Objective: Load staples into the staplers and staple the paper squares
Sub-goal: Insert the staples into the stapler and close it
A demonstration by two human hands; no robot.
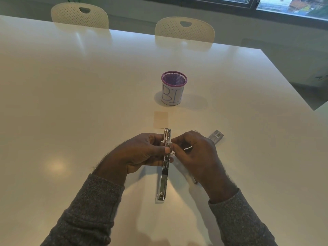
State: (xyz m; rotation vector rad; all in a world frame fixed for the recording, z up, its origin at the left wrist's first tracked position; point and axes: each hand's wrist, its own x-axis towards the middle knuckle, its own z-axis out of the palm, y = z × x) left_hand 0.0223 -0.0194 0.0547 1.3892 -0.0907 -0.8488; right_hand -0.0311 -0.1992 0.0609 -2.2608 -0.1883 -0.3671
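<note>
A silver stapler point(164, 180) lies swung fully open, stretched lengthwise away from me over the white table point(71, 103). My left hand point(140, 151) grips it at the middle from the left. My right hand point(193, 153) pinches something small and pale, apparently a strip of staples, at the stapler's channel near the hinge. A pale paper square point(160, 119) lies flat just beyond the stapler's far tip. A small staple box point(215, 136) lies behind my right hand.
A purple mesh cup point(174, 87) wrapped in white paper with blue letters stands beyond the paper square. Two white perforated chairs point(184, 29) are at the table's far edge. The table's right edge runs diagonally at the right.
</note>
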